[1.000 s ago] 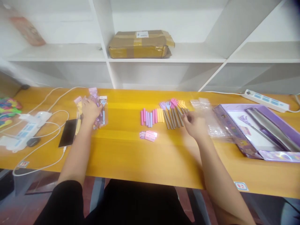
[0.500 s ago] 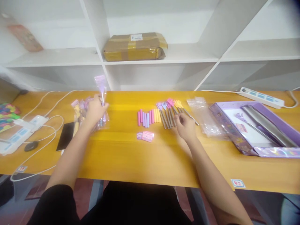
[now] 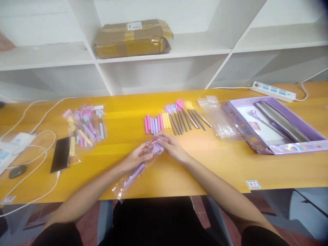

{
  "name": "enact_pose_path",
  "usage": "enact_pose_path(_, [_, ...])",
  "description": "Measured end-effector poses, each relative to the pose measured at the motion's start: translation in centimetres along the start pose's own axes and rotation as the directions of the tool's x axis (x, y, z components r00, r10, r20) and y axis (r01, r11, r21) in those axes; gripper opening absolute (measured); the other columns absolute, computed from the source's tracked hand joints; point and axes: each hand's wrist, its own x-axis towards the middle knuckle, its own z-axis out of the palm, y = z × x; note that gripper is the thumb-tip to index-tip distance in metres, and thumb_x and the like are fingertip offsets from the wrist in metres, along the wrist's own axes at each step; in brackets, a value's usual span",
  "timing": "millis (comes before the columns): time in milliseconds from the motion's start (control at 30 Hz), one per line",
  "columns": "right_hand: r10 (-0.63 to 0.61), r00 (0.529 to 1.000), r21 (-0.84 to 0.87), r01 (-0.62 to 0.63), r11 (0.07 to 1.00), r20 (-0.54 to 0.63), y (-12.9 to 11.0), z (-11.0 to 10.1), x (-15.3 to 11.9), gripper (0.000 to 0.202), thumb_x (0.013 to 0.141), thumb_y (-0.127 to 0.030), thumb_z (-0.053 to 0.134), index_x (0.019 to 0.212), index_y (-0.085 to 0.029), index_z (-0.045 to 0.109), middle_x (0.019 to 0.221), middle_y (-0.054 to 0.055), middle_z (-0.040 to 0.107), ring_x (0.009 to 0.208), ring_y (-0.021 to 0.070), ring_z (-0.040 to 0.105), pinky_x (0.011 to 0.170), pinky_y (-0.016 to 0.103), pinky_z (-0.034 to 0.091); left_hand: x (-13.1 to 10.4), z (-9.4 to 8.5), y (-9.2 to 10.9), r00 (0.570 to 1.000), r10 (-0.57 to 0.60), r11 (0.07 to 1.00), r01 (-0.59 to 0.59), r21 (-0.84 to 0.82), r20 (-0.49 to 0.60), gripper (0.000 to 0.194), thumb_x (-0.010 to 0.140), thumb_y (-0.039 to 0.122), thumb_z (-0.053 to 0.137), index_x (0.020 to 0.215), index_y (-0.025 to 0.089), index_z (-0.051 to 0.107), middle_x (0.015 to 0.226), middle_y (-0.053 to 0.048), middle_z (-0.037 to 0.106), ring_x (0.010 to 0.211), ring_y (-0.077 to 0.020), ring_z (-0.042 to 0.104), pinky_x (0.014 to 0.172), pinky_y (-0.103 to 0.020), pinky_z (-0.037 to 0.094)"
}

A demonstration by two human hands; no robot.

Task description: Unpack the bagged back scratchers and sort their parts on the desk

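Both hands meet over the middle of the table around a clear bag holding a purple hand-shaped scratcher (image 3: 134,175). My left hand (image 3: 138,156) pinches the bag near the scratcher's head, while my right hand (image 3: 170,145) grips the bag's top end. Just beyond them lie short pink, purple, blue and yellow tubes (image 3: 154,124) in a row. Metal rods with coloured hand-shaped heads (image 3: 188,116) fan out to their right. A pile of bagged scratchers (image 3: 85,126) is at the left. The small pink cards are hidden or covered by my hands.
Flat clear bags (image 3: 217,118) lie right of the rods, beside a purple box (image 3: 266,133) holding a scratcher and grey items. A phone (image 3: 60,154), cables and a power strip (image 3: 12,147) are at the left. A taped carton (image 3: 130,39) sits on the shelf behind.
My left hand has come from the left pile to the middle with a bagged purple scratcher. My right hand has left the metal rods and joined it. The camera view has shifted.
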Motion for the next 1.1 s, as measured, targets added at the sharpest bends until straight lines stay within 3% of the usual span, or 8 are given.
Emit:
enact_pose_path(67, [-0.037,0.999,-0.090,0.035,0.995,-0.014,0.5,0.4,0.0,0.035,0.099,-0.055,0.076,0.115,-0.024,0.075,0.116,0.008,0.078,0.107,0.0226,0.074,0.096,0.038,0.062,0.4,0.3,-0.4,1.000,-0.005,0.999,0.003,-0.045,-0.025,0.072,0.097,0.052,0.078,0.154,0.019,0.048,0.081,0.001,0.070,0.047,-0.0095,0.059,0.050,-0.021,0.046])
enact_pose_path(133, [-0.078,0.995,-0.158,0.067,0.985,-0.063,0.9,0.6,-0.1,0.035,0.098,-0.054,0.077,0.113,-0.023,0.078,0.118,0.008,0.077,0.113,0.0242,0.073,0.103,0.040,0.059,0.4,0.8,-0.9,0.999,-0.008,0.999,0.005,-0.048,-0.046,0.080,0.097,0.051,0.079,0.159,0.019,0.042,0.075,0.003,0.068,0.046,-0.0099,0.059,0.050,-0.022,0.046])
enact_pose_path(300, [-0.105,0.972,-0.243,0.052,0.969,-0.211,1.4,1.0,-0.7,0.039,0.103,-0.056,0.067,0.123,-0.022,0.071,0.109,0.007,0.076,0.096,0.0232,0.073,0.090,0.039,0.063,-0.7,1.3,-1.7,0.998,-0.029,0.999,0.030,0.012,-0.056,0.097,0.091,0.044,0.088,0.167,0.018,0.032,0.075,0.001,0.072,0.061,-0.0173,0.071,0.060,-0.025,0.054])
enact_pose_path(467, [-0.262,0.926,-0.404,0.137,0.904,-0.273,1.9,0.9,-1.0,0.048,0.098,-0.050,0.077,0.136,-0.025,0.061,0.117,0.009,0.073,0.098,0.0230,0.072,0.077,0.036,0.066,-0.8,1.0,-2.3,0.999,-0.037,0.995,0.035,-0.092,-0.029,0.096,0.105,0.053,0.069,0.175,0.015,0.016,0.068,-0.003,0.076,0.057,-0.0194,0.072,0.056,-0.025,0.051])
enact_pose_path(567, [-0.370,0.908,-0.532,0.218,0.818,-0.197,1.7,0.3,-1.0,0.031,0.101,-0.046,0.075,0.124,-0.026,0.067,0.117,0.010,0.072,0.096,0.0223,0.072,0.071,0.036,0.069,-0.8,0.7,-2.7,0.999,-0.028,0.994,0.023,-0.110,-0.042,0.100,0.104,0.050,0.071,0.176,0.014,0.012,0.067,-0.003,0.076,0.055,-0.0193,0.072,0.055,-0.025,0.051])
enact_pose_path(733, [-0.467,0.884,-0.634,0.364,0.682,0.006,1.2,-0.2,-1.3,0.012,0.106,-0.035,0.069,0.112,-0.026,0.075,0.124,0.013,0.075,0.110,0.0257,0.075,0.087,0.044,0.073,-1.1,0.8,-3.5,1.000,-0.029,0.997,0.029,-0.066,-0.003,0.099,0.105,0.048,0.070,0.177,0.016,0.010,0.067,0.000,0.075,0.057,-0.0198,0.071,0.059,-0.029,0.056])
enact_pose_path(1000, [-0.525,0.851,-0.703,0.380,0.602,0.010,1.8,0.9,-1.6,0.009,0.104,-0.021,0.063,0.101,-0.026,0.069,0.121,0.013,0.077,0.104,0.0233,0.078,0.085,0.040,0.073,-1.5,1.3,-3.5,0.999,-0.041,0.989,0.039,0.141,0.009,0.078,0.108,0.043,0.064,0.173,0.017,0.031,0.070,0.000,0.073,0.058,-0.0179,0.069,0.063,-0.029,0.055])
enact_pose_path(1100, [-0.528,0.849,-0.706,0.370,0.603,-0.006,1.5,0.8,-1.7,0.009,0.100,-0.018,0.063,0.098,-0.026,0.065,0.113,0.011,0.077,0.102,0.0228,0.077,0.080,0.038,0.073,-1.6,1.3,-3.1,0.997,-0.064,0.985,0.057,0.161,0.041,0.081,0.108,0.044,0.063,0.175,0.018,0.026,0.070,0.000,0.073,0.060,-0.0179,0.070,0.062,-0.028,0.055])
